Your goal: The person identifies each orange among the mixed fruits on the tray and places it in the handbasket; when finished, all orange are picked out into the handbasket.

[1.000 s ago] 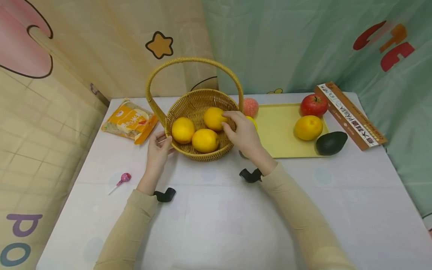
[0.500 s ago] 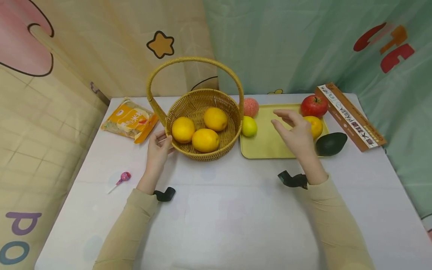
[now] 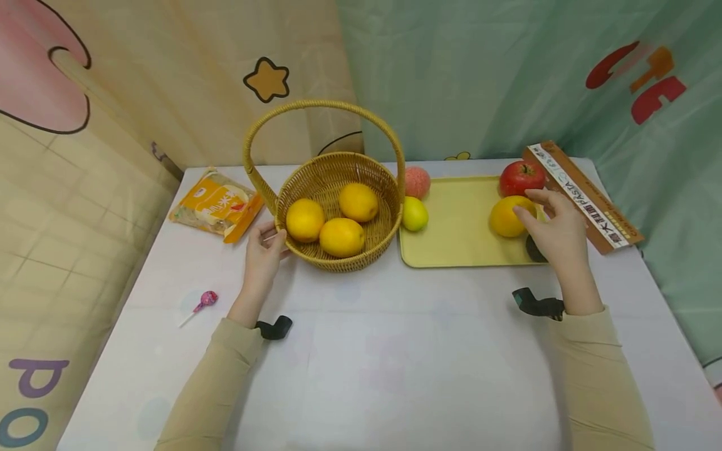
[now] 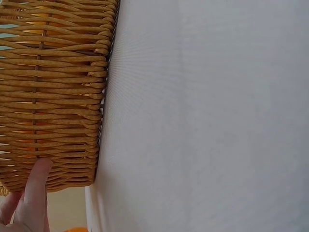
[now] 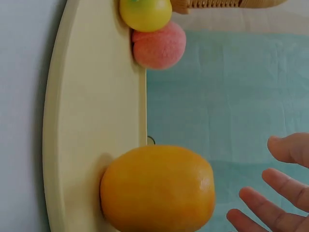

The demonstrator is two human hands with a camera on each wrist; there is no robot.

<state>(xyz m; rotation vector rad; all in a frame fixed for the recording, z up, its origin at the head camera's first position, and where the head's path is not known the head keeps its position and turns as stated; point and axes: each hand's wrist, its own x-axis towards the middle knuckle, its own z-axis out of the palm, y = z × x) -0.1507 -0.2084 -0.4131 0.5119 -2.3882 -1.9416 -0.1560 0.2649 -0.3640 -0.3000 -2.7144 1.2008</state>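
Note:
In the head view, three yellow-orange oval fruits [image 3: 341, 237] lie in a wicker basket [image 3: 338, 264] with a tall handle. My left hand [image 3: 264, 254] holds the basket's near left side at the rim; in the left wrist view, one fingertip presses on its woven wall [image 4: 63, 116]. My right hand [image 3: 558, 228], fingers spread and bent, hovers at the right side of another yellow-orange oval fruit [image 3: 507, 216] on a yellow tray [image 3: 451, 250]. In the right wrist view, a gap shows between those fingers and that fruit [image 5: 157, 188]. A dark green avocado [image 3: 533, 249] is mostly hidden behind the hand.
A red apple [image 3: 521, 178] and a pasta box [image 3: 589, 200] lie at the back right. Beside the basket are a yellow-green fruit [image 3: 414, 213] and a pink peach [image 3: 417, 182]. An orange snack bag [image 3: 217, 203] and a lollipop [image 3: 205, 299] lie at the left.
My right hand has let go of a yellow-orange fruit in the basket and moved right to the fruit on the tray. The left hand has stayed at the basket.

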